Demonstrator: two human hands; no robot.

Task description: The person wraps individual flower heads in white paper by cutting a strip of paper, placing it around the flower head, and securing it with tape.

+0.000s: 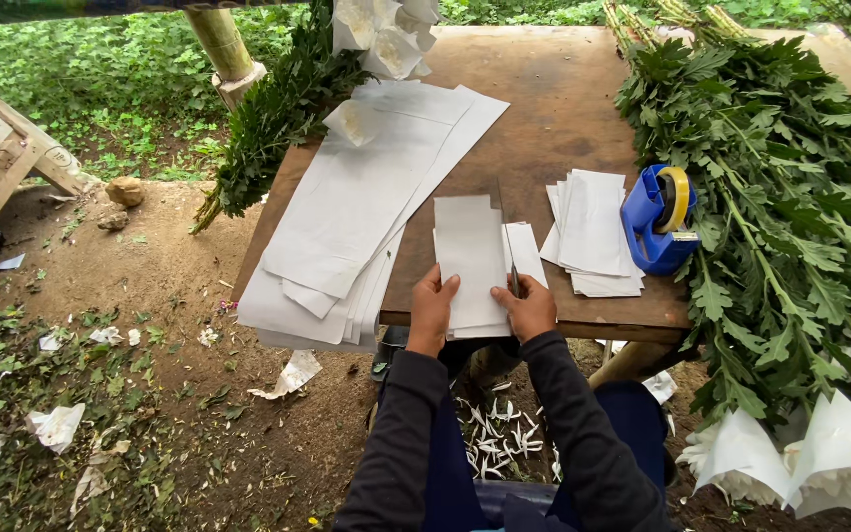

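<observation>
Two hands rest on a small stack of white paper (472,258) at the near edge of the brown worktop (563,108). The left hand (431,310) lies flat with spread fingers on the stack's left edge; the right hand (527,307) pinches a thin blade (513,276) against its right edge. Left of the stack lies a pile of large sheets (357,207); right of it, cut slips (591,232), a blue tape dispenser (658,219) and leafy stems (790,197).

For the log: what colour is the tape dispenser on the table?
Blue tape dispenser, holding a yellow roll; head view.
</observation>
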